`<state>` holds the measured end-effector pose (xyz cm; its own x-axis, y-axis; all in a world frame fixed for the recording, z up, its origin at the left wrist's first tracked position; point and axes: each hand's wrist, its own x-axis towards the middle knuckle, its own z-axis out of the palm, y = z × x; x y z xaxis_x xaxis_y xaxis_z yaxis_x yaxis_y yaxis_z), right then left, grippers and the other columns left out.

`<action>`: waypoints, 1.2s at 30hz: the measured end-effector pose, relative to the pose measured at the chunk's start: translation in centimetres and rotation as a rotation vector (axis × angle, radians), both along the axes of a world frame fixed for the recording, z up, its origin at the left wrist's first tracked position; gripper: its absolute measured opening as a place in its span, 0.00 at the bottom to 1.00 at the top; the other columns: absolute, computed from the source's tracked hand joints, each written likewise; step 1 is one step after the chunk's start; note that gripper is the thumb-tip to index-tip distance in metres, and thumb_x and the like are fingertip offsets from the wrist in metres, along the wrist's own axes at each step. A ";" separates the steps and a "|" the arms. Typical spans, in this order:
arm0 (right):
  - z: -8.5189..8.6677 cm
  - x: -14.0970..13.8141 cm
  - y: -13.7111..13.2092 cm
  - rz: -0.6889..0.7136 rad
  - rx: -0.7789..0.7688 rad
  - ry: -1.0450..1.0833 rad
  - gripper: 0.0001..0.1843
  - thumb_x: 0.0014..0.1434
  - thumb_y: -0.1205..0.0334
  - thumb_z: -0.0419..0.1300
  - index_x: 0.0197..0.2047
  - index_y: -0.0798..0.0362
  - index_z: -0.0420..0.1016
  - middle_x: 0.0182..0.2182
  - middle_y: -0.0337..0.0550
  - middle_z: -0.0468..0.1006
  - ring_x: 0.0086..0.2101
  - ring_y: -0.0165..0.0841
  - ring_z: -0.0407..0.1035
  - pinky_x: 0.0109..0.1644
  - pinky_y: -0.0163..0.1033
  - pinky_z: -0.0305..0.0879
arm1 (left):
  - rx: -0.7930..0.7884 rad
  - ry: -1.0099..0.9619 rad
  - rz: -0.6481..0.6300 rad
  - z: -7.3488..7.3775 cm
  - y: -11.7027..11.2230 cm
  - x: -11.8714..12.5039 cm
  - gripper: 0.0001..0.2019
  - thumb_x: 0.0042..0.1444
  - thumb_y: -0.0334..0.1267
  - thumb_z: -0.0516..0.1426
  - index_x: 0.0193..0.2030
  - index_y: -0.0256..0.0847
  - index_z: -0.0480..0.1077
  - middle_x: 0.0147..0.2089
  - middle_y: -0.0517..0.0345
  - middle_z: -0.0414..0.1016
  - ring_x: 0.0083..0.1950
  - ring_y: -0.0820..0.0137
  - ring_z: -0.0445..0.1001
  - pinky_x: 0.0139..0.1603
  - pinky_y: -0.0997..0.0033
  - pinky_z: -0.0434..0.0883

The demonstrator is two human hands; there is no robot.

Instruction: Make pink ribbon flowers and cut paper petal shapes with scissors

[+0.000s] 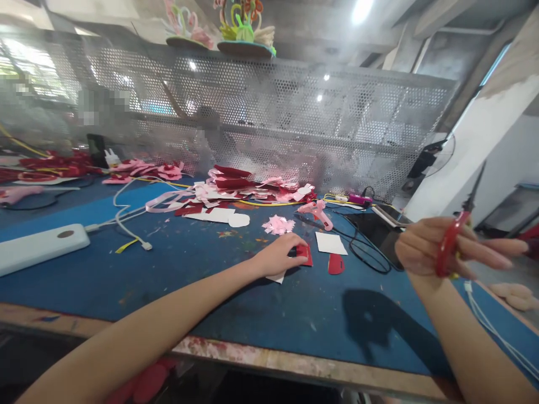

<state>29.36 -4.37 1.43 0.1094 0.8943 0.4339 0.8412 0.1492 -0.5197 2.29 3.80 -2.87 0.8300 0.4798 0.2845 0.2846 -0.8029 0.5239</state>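
Observation:
My left hand (278,255) rests low over the blue table, its thumb and fingertips closing on a small red piece (309,257) of paper or felt. Beneath that hand, a white square (277,278) partly shows. My right hand (429,247) is raised at the right with red-handled scissors (450,241) in its grip, the dark blades pointing up. Just right of the left hand lie a white square card (331,243) and a red rounded piece (336,264). A pink ruffled flower shape (278,224) sits behind the left hand.
A pink glue gun (316,213) with a black cord stands behind the white card. Red, pink and white cut pieces (252,188) are heaped at the back before a perforated metal screen (261,123). A white power bank (46,247) with cables lies at left.

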 end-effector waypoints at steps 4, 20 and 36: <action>-0.7 -0.2 0.2 -0.044 -0.121 -0.378 0.19 0.47 0.47 0.64 0.34 0.53 0.71 0.21 0.41 0.73 0.22 0.33 0.66 0.24 0.33 0.55 | 0.096 0.049 -0.036 -0.5 0.1 0.0 0.11 0.56 0.40 0.56 0.44 0.38 0.69 0.50 0.50 0.68 0.52 0.65 0.66 0.56 0.65 0.63; -4.9 -4.2 2.5 -0.030 -0.116 -0.602 0.11 0.61 0.59 0.50 0.35 0.55 0.69 0.28 0.53 0.78 0.31 0.40 0.73 0.34 0.37 0.57 | 0.270 0.156 -0.011 -0.5 -0.2 -0.2 0.14 0.58 0.43 0.53 0.45 0.35 0.71 0.50 0.45 0.68 0.51 0.60 0.66 0.54 0.61 0.64; -3.4 -6.9 -1.2 0.427 0.208 0.326 0.14 0.51 0.63 0.60 0.22 0.49 0.56 0.28 0.44 0.79 0.32 0.37 0.75 0.38 0.41 0.67 | -1.371 -0.408 0.097 1.7 -1.0 0.1 0.22 0.41 0.50 0.65 0.38 0.35 0.75 0.33 0.50 0.79 0.29 0.70 0.75 0.30 0.75 0.71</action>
